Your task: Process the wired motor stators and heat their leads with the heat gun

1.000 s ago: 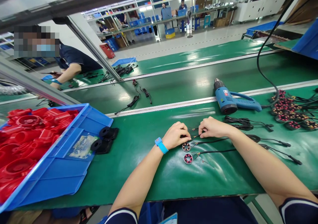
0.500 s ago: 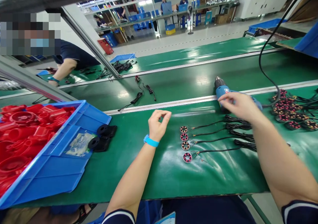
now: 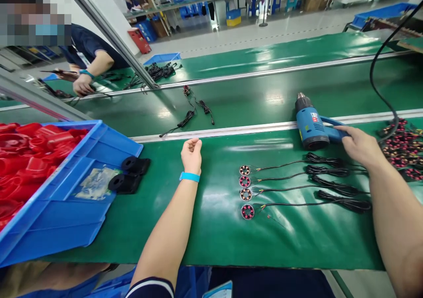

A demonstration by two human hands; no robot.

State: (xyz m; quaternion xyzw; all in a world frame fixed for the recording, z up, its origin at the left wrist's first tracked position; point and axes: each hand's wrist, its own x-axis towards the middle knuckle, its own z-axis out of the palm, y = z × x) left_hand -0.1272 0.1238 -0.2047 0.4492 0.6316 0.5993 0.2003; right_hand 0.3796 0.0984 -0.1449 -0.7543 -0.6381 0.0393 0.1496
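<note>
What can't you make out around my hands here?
Head view:
Right hand: its back hides most fingers; grip on the heat gun unclear.
Left hand: curled fingers hide the palm.
Cables: far ends hidden behind the right forearm.
Coil pile: cut off by the right edge.
Gun's label: too small to read.

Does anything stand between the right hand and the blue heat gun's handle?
Nothing visible does: the right hand appears to touch the heat gun's handle. The black cable bundles lie nearer the person, outside that contact.
</note>
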